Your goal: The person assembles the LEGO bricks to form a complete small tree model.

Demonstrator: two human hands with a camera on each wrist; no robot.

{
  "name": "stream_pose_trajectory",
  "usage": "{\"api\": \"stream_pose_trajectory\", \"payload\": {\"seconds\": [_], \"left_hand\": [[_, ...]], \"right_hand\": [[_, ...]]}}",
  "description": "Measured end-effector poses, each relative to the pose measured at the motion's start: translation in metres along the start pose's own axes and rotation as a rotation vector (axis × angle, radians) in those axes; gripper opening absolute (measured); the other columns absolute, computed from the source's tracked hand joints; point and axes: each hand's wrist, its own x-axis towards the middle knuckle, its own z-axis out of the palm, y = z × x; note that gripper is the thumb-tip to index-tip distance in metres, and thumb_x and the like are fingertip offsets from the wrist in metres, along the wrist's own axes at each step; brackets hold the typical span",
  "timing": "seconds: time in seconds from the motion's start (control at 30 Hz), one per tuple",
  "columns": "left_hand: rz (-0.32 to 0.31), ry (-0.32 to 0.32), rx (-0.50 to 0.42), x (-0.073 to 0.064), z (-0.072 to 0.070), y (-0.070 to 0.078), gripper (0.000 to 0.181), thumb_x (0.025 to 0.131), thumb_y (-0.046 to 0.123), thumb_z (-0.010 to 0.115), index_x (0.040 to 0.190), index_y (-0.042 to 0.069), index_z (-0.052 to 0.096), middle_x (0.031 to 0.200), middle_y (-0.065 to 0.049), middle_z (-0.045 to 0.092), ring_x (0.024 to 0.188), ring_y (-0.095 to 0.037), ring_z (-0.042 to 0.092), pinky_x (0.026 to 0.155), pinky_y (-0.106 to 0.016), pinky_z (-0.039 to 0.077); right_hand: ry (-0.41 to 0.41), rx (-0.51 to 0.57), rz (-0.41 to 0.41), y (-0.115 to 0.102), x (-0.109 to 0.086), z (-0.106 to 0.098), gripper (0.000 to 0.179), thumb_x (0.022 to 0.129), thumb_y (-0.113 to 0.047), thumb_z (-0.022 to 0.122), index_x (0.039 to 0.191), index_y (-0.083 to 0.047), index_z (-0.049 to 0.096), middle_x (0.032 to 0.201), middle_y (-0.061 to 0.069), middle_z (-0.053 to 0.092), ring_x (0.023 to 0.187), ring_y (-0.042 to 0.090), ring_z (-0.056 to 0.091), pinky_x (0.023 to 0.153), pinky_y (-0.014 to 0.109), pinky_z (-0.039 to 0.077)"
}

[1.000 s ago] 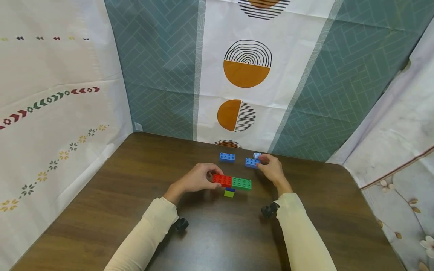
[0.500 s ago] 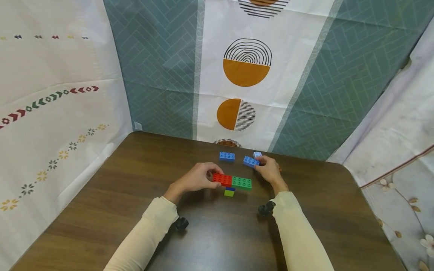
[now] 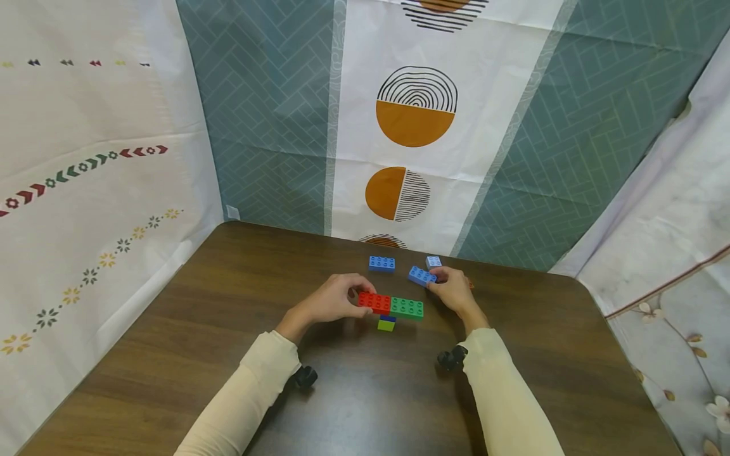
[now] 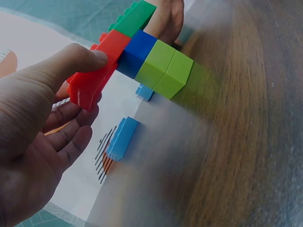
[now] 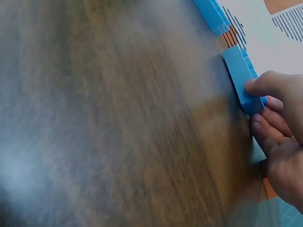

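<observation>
Two lime blocks (image 4: 164,69) show separately only in the left wrist view; left hand (image 3: 332,299) grips studded red brick (image 3: 374,303), right hand (image 3: 454,290) blue brick (image 3: 420,276).

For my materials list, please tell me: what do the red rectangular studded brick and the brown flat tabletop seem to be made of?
Red rectangular studded brick: probably moulded plastic, smooth with slight sheen; even colour and crisp edges suggest it. Brown flat tabletop: wood or imitation laminate, satin finish; grain streaks and soft reflections show.
</observation>
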Motion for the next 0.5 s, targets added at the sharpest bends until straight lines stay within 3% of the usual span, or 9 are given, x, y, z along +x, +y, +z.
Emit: {"api": "stream_pose_trajectory", "payload": {"seconds": [0.23, 0.5], "left_hand": [[-0.002, 0.000, 0.003, 0.001, 0.000, -0.001, 0.032, 0.086, 0.021, 0.081, 0.117, 0.018, 0.070, 0.109, 0.003, 0.068, 0.097, -0.021, 0.061, 0.082, -0.028, 0.057], [-0.010, -0.004, -0.014, -0.001, -0.001, 0.001, 0.033, 0.085, 0.020, 0.081, 0.117, 0.017, 0.070, 0.108, 0.001, 0.068, 0.098, -0.028, 0.062, 0.080, -0.028, 0.057]], "right_hand": [[-0.007, 0.022, -0.025, -0.001, -0.008, -0.002, 0.037, 0.094, -0.012, 0.073, 0.128, 0.001, 0.067, 0.128, 0.025, 0.068, 0.119, 0.037, 0.063, 0.106, 0.052, 0.051], [0.015, 0.028, -0.099, -0.013, -0.024, -0.010, 0.036, 0.091, -0.014, 0.077, 0.125, -0.002, 0.070, 0.118, 0.023, 0.072, 0.108, 0.035, 0.069, 0.097, 0.049, 0.057]]}}
